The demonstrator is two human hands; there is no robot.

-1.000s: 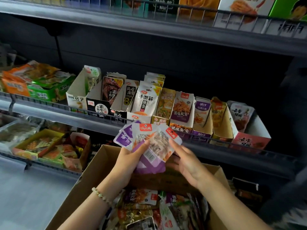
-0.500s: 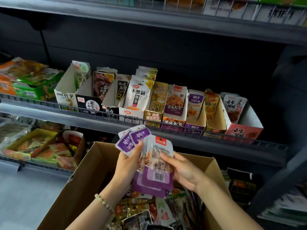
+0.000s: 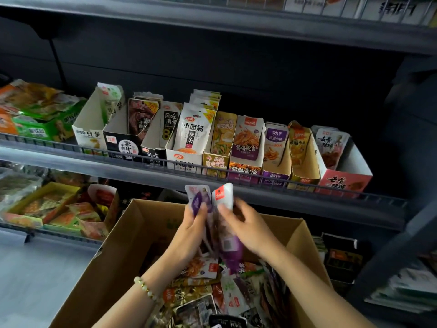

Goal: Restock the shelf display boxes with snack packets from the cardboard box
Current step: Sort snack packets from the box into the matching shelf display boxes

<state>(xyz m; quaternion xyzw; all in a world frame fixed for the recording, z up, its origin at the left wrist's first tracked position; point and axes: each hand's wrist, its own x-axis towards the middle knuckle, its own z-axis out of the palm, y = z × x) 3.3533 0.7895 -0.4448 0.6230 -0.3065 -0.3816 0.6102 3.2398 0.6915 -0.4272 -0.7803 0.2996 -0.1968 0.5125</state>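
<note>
A blurred bunch of purple-and-white plastic snack packets [image 3: 224, 200] stands upright above the open brown cardboard box [image 3: 132, 245], just below the grey metal shelf [image 3: 71, 159]'s front edge. The left hand [image 3: 190, 233] and right hand [image 3: 247, 229] grasp it from opposite sides.

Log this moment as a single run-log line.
left hand: grips snack packets | right hand: pinches same packets | position: over cardboard box, below shelf display boxes | view: motion-blurred
</note>
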